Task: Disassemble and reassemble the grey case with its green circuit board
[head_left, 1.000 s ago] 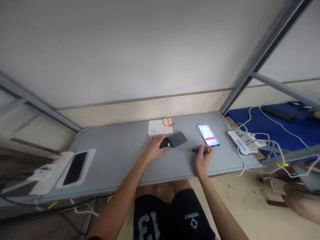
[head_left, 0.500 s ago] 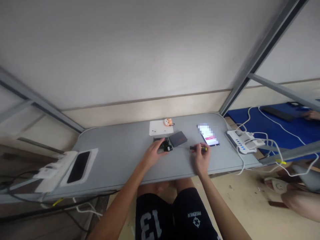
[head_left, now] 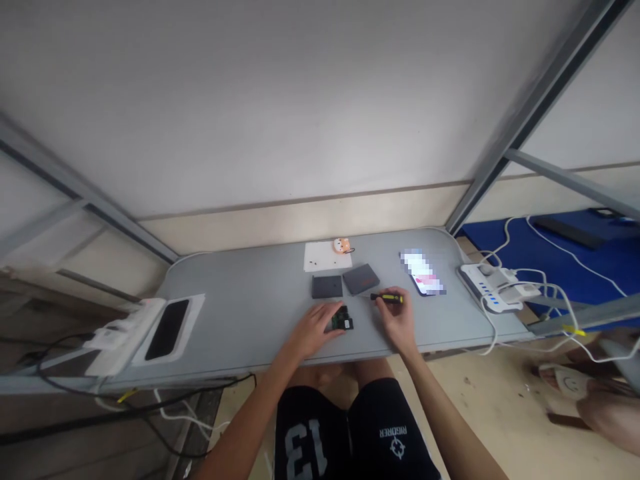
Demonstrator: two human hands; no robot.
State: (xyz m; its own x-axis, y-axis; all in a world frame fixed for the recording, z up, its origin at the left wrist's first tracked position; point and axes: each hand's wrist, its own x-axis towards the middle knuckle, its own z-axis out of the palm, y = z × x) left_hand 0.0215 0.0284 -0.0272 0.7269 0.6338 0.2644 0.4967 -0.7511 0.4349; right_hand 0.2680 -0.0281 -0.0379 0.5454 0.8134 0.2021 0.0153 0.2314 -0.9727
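My left hand (head_left: pixel 314 329) is closed around the left side of a green and black circuit board (head_left: pixel 343 320), low over the table near its front edge; the fingers hide part of it. In my right hand (head_left: pixel 397 321) is a screwdriver (head_left: pixel 389 298) with a yellow and black handle, its thin shaft pointing left. Beyond the board lie two dark grey flat case halves: a left one (head_left: pixel 327 287) and a right one (head_left: pixel 361 279) with reddish marking. Behind them, a white sheet (head_left: pixel 323 259) carries a few tiny dark screws (head_left: pixel 313 263) and an orange and white animal-faced item (head_left: pixel 342 246).
A lit phone (head_left: pixel 421 272) lies right of the cases on the grey table (head_left: pixel 240 300). A white power strip (head_left: pixel 490 288) with cables stands at the right edge. At the left are a dark phone (head_left: pixel 168 329) and white plugs. Another person's leg (head_left: pixel 607 410) shows at lower right.
My left hand has drawn the circuit board toward me, away from the left case half, which now lies uncovered. The screwdriver stays in my right hand, slightly further left.
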